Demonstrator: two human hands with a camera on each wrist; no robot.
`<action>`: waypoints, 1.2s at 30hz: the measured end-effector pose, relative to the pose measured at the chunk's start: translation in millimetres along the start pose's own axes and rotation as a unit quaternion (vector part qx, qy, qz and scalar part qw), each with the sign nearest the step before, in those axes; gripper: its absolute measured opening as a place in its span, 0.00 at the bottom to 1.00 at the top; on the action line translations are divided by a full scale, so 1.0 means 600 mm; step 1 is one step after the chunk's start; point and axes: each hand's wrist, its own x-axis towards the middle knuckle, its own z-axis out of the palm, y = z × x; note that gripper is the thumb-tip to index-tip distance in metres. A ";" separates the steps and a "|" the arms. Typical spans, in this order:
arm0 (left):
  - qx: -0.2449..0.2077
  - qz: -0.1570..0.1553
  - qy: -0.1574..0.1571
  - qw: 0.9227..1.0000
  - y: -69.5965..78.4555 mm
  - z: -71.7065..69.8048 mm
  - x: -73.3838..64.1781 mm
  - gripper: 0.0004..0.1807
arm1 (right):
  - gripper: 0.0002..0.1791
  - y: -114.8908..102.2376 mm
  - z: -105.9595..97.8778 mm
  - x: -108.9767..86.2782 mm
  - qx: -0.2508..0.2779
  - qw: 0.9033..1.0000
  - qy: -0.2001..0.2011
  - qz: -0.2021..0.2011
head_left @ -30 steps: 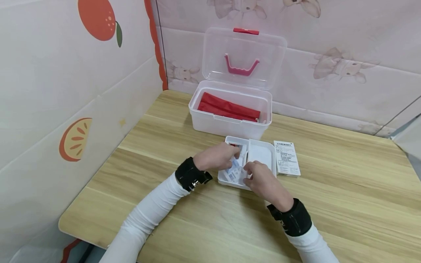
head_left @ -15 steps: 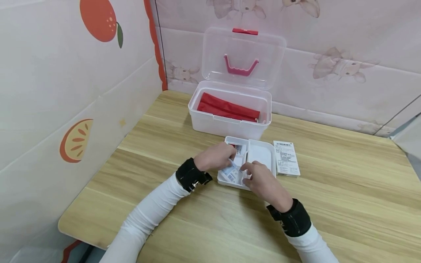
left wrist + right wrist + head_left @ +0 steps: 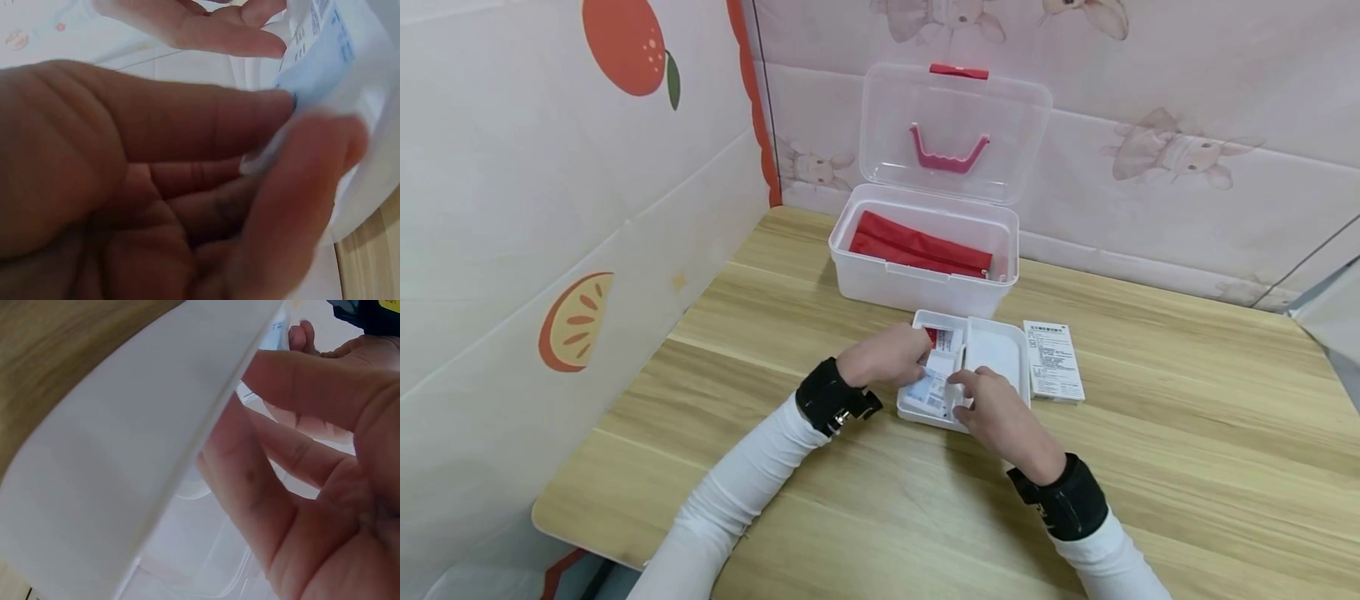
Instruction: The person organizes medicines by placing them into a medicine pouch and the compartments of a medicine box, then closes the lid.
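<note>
A white plastic case (image 3: 994,343) lies opened out on the table, its left half divided into compartments. Across the lower left compartment lies a blue-and-white printed packet (image 3: 928,393). My left hand (image 3: 886,354) reaches in from the left and pinches the packet's edge; in the left wrist view the packet (image 3: 319,69) sits at the fingertips. From the right, my right hand (image 3: 996,410) touches the packet's right side with bent fingers. In the right wrist view the case rim (image 3: 187,425) partly hides those fingertips, so a pinch cannot be confirmed. A red-and-white item (image 3: 946,340) sits in the upper compartment.
Behind the case stands a clear storage box (image 3: 917,287), lid (image 3: 955,125) raised, with a red pouch (image 3: 921,244) inside. A printed white carton (image 3: 1055,362) lies right of the case. Wall panels line the table's (image 3: 1187,467) left and back.
The packet has gone from tilted to lying flatter in the lower left compartment. My left hand has shifted slightly left, uncovering more of the red-and-white item. The right hand stays almost in place.
</note>
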 end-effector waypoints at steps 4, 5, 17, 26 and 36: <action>0.070 0.039 0.001 0.997 0.003 0.009 0.001 0.04 | 0.17 0.000 0.002 0.000 0.002 1.000 0.005 0.004; 0.086 0.045 0.003 0.995 0.003 0.012 0.001 0.05 | 0.16 0.000 0.002 0.000 0.003 1.000 0.005 0.004; 0.113 0.024 0.003 0.993 0.004 0.027 0.002 0.06 | 0.17 0.003 0.010 -0.001 -0.021 1.000 -0.003 0.004; 0.191 0.038 0.044 0.980 0.007 0.037 0.013 0.10 | 0.15 0.008 0.012 0.001 -0.053 0.998 -0.007 -0.019; 0.229 0.019 0.065 0.971 0.015 0.044 0.012 0.09 | 0.14 0.005 0.012 0.005 -0.067 0.997 -0.032 -0.015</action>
